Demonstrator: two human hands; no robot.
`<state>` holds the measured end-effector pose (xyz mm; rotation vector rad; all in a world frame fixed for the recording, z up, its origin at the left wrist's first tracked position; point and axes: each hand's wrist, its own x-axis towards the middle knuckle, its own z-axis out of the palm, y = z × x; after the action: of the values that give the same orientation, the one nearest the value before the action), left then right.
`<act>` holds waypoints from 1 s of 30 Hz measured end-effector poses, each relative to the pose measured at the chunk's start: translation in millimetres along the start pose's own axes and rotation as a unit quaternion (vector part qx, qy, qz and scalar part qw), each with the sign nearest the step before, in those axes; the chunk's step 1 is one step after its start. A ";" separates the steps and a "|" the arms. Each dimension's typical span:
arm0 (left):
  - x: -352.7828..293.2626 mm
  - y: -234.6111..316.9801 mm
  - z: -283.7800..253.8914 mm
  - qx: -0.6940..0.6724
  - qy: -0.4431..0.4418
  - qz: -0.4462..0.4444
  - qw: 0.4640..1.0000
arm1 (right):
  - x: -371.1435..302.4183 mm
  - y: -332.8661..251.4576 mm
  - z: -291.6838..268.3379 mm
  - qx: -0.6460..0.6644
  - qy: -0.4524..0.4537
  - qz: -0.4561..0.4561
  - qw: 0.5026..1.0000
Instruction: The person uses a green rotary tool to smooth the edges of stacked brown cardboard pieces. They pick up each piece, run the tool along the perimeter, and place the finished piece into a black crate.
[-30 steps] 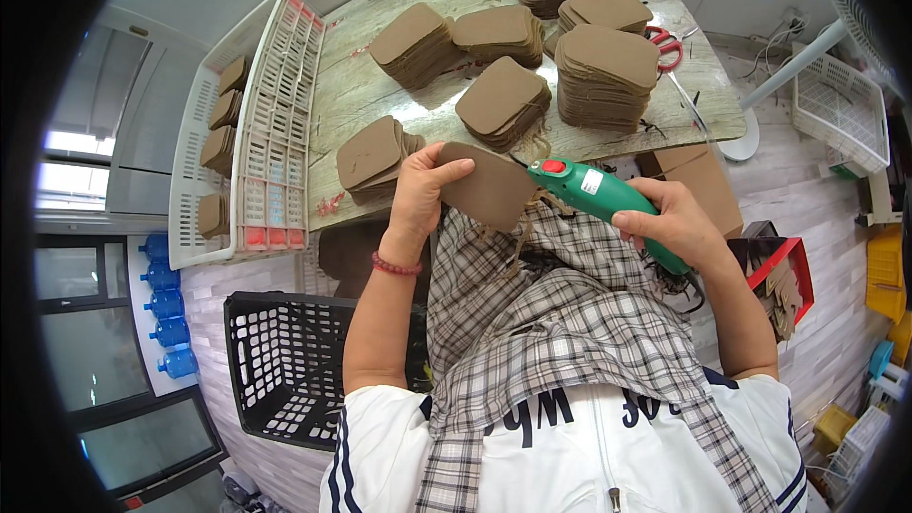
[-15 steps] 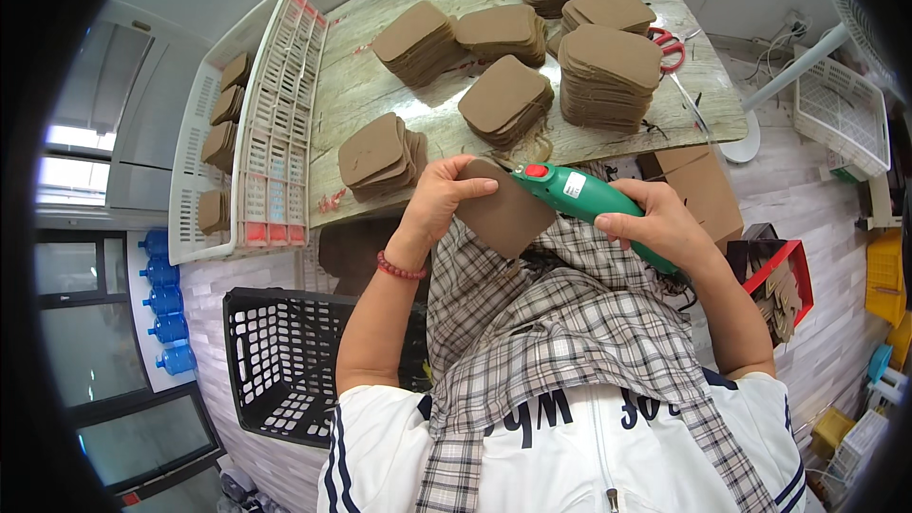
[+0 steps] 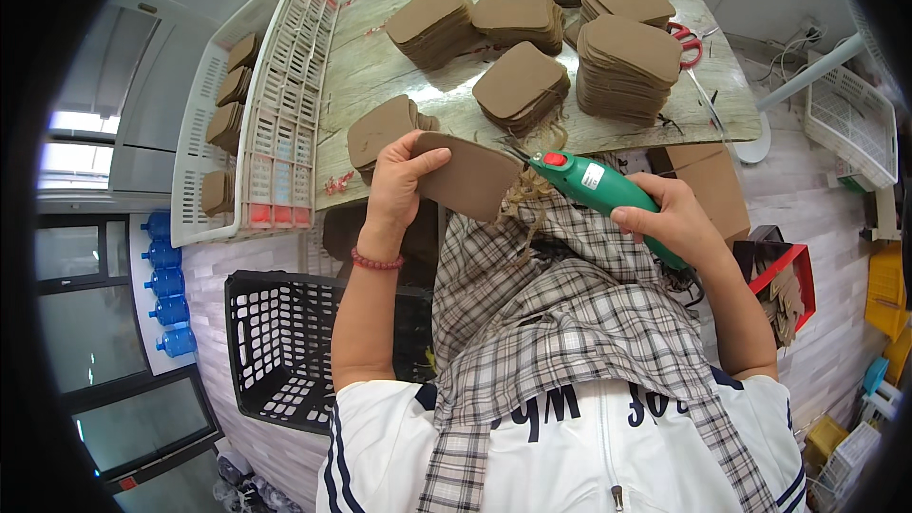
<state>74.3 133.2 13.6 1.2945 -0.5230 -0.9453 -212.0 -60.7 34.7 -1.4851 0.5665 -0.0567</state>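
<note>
My left hand (image 3: 399, 176) pinches one end of a brown, round-cornered flat pad (image 3: 472, 182) between thumb and fingers, holding it tilted above my lap. Wrapped around the body of a green electric hand tool (image 3: 594, 187) with a red switch is my right hand (image 3: 673, 214). The tool's narrow dark tip lies at the pad's right edge; whether it touches is too small to tell. Loose tan threads (image 3: 524, 192) hang just below the tip. Beyond my hands, a stack of like pads (image 3: 520, 81) and a shorter stack (image 3: 382, 128) stand on the table (image 3: 432, 109).
More brown stacks (image 3: 627, 62) stand farther back, with red-handled scissors (image 3: 686, 43) beside them. At left is a white crate (image 3: 285, 104) holding pads. A black basket (image 3: 285, 347) sits low left; a cardboard box (image 3: 712, 185) and a red-edged box (image 3: 798, 280) are at right.
The held pad has swung from hanging downward to lying more sideways, and my left hand has shifted left. The tool has moved slightly right, with its tip now at the pad's right edge.
</note>
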 end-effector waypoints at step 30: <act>116.5 -48.7 32.5 0.700 0.123 0.196 0.676 | -4.0 30.0 3.8 0.021 0.101 -0.020 0.994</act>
<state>97.6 19.3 -45.3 2.4562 -1.3716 0.2292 -223.1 -52.5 7.6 -1.4596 0.6951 -0.2512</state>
